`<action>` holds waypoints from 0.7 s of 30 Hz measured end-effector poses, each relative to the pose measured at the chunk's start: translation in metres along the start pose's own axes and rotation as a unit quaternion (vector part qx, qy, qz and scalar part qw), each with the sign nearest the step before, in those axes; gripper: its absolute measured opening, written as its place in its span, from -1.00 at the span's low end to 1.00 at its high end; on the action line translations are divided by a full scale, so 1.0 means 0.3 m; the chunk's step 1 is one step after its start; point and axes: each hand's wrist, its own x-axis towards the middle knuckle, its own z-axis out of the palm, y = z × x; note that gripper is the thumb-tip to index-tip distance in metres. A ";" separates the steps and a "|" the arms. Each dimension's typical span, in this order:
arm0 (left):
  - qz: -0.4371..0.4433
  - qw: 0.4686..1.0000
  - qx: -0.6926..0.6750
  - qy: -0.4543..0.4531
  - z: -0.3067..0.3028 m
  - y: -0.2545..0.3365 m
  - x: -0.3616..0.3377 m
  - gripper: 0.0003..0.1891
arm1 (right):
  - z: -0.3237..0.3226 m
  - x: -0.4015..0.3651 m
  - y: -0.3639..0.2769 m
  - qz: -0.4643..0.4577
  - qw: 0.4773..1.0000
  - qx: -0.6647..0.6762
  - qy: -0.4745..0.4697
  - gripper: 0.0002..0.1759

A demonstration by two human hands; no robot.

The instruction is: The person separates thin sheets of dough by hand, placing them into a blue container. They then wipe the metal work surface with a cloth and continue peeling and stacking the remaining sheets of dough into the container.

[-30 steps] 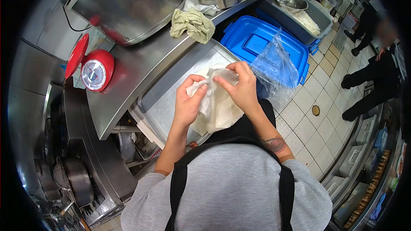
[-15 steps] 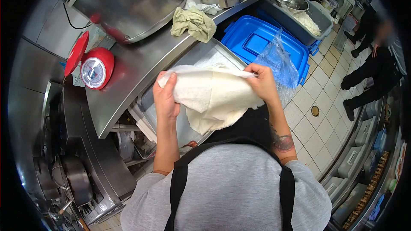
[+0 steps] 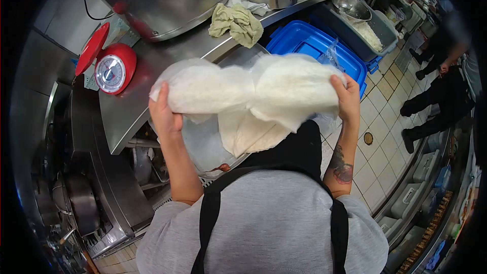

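A thin, soft white cloth (image 3: pixel 203 89) stretches between my two hands, bunched in the middle and blurred in places. Its cream lower part (image 3: pixel 248 134) hangs over a metal tray (image 3: pixel 200 144). My left hand (image 3: pixel 166 114) pinches the left end, thumb on top and the other fingers mostly hidden beneath. At the right end, my right hand (image 3: pixel 347 96) grips the edge, its fingers partly behind the cloth. Near the tray's front edge is a small reddish-brown item (image 3: pixel 223 167).
A red dial scale (image 3: pixel 116 68), a large steel pot (image 3: pixel 162 0) and a crumpled greenish cloth (image 3: pixel 236 24) are on the counter. Right of the tray sits a blue lid (image 3: pixel 299 40), beside a grey bin (image 3: pixel 388 33) holding white food. Another person's dark-trousered legs (image 3: pixel 436 104) stand farther right.
My hands have moved apart, the left leftward and the right rightward. The cloth between them is spread wider and raised, covering more of the tray and blue lid.
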 end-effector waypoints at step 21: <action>-0.156 0.985 0.034 -0.058 -0.001 -0.390 -0.062 -0.70 | 0.451 -0.071 -0.357 -0.095 0.954 0.257 -0.120 -0.67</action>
